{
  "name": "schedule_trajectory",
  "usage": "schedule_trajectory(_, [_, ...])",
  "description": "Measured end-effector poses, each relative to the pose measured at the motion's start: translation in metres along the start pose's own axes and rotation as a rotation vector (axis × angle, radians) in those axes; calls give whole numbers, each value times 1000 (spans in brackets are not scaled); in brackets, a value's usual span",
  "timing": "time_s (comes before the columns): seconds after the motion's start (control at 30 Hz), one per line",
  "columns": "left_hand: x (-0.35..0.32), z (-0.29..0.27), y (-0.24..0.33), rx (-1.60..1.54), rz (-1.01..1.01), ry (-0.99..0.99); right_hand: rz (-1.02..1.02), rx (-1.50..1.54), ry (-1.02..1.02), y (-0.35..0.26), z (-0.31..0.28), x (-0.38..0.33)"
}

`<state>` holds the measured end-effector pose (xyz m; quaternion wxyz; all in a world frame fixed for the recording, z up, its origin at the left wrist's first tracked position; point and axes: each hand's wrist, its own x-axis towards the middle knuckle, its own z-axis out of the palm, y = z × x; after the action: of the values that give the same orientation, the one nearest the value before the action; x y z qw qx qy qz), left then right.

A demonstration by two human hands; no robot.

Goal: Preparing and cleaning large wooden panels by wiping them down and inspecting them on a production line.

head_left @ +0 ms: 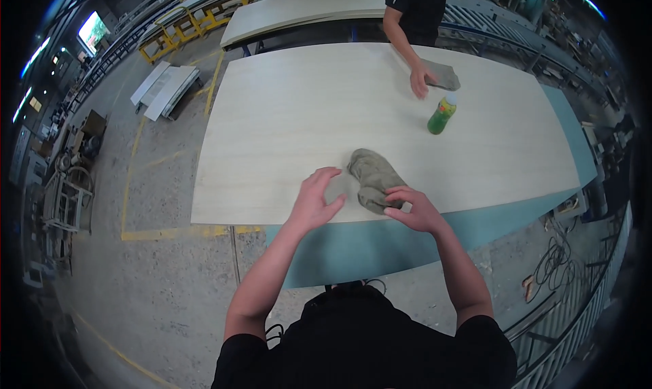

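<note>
Touching cloth [372,177] — right hand [418,213], half-curled; left hand [314,200], spread.

And here's the right hand [418,214] near centre, fingers [399,195] on the crumpled grey cloth [370,175]! Left hand [317,200] spread beside it; green bottle [441,117] upper right!

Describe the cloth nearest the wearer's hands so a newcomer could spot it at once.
Find the large pale board, then its near edge, where the wearer's left hand and right hand are. Between them lies a crumpled grey-green cloth, the right hand over one end. The other cloth, by the co-worker's hand, looks flatter; this one is bunched up.
</note>
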<state>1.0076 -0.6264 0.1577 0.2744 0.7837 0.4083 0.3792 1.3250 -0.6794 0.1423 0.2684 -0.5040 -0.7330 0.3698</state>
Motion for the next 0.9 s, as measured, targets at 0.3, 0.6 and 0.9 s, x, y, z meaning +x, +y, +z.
schedule_trajectory(0.3, [-106,-64,-166,534,-300,451,32,-823,111,8,125,79])
schedule_trajectory(0.6, [-105,-66,-186,586,-284,497,-271,-530,-35,-57,274,171])
schedule_trajectory(0.9, [-99,-67,-182,582,-304,471,283,-939,673,129,50,34])
